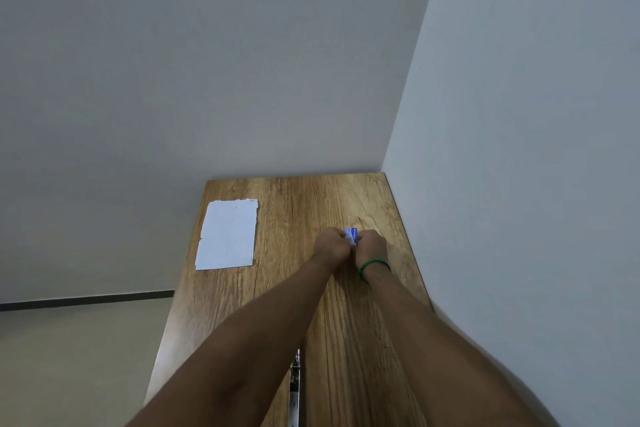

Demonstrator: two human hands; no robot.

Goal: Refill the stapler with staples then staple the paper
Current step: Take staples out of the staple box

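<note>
The fingers of the left hand (331, 243) and of the right hand (372, 243) are curled in and pinched together on a small blue-and-white staple box (351, 235), one hand at each side of it. The box sits between the knuckles, held at or just above the counter (311, 204); whether it touches the wood cannot be told, and its inside is hidden, so its contents cannot be seen. Only a short blue face and a white flap show, too small to give its long axis. A green band (374, 266) circles the right wrist.

The hands work on the right half of the counter, towards the far end. The right edge of the counter runs along the right wall (519, 149), and its far edge meets the back wall (207, 62), so the hands are boxed into that corner. Bare wood lies open to the left of the hands and nearer along the forearms.

The paper (228, 236) lies flat at the far left, well apart from the hands, long axis running near to far, close to the left edge, its top edge ragged.

At the near edge, between the forearms, a narrow metal-and-white strip of the stapler (294, 388) shows, long axis near to far, mostly hidden by the left arm.
</note>
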